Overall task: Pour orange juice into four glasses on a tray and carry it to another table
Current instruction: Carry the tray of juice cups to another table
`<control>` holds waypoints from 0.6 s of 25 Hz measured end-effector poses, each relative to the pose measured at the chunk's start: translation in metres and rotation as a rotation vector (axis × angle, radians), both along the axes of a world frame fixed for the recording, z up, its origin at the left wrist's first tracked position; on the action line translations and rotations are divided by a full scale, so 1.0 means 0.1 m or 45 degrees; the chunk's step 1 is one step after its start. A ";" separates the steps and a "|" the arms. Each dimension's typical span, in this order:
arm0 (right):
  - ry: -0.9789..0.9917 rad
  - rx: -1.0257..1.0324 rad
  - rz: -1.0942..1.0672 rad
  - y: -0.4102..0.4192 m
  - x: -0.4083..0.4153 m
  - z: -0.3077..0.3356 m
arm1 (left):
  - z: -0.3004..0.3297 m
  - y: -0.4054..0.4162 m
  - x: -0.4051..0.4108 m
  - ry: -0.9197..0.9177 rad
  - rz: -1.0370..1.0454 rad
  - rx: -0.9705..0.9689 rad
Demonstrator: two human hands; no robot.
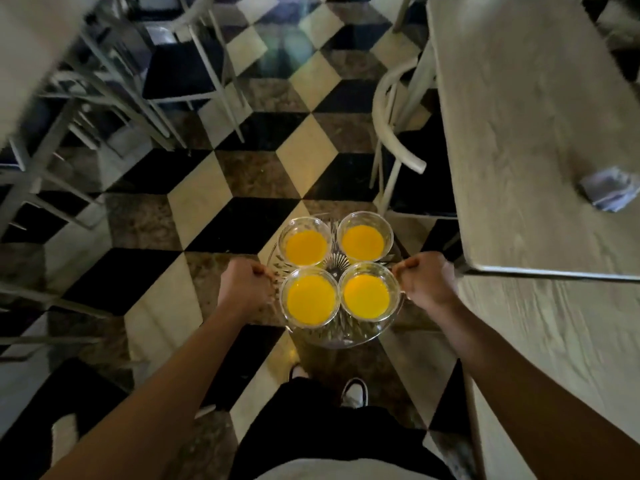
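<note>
Fingers (260, 270) of both hands clamp the tray (341, 337) edges.

1 head-worn camera looks steeply down, close over the tray (341, 336) and checkered floor (221, 223).

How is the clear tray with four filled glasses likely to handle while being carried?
The tray looks like cut glass, so probably heavy, rigid and breakable. Four glasses of orange juice stand loose on it, so any tilt could slide or spill them. The left hand and right hand grip opposite edges, which should steady it.
</note>
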State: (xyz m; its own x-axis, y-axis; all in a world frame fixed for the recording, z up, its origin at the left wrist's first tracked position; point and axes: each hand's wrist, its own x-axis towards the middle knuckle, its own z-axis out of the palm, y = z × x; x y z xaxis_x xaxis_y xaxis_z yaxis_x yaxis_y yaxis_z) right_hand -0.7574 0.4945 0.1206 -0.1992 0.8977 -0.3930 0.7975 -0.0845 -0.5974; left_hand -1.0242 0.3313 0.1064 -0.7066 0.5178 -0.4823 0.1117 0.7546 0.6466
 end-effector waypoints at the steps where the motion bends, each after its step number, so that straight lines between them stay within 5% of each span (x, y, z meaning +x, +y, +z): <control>1: -0.001 -0.004 -0.003 0.16 -0.11 0.00 | 0.01 0.15 -0.10 0.010 0.003 0.003; 15: -0.022 0.013 -0.090 2.22 -1.83 0.06 | -0.06 2.42 -1.91 0.050 -0.089 0.077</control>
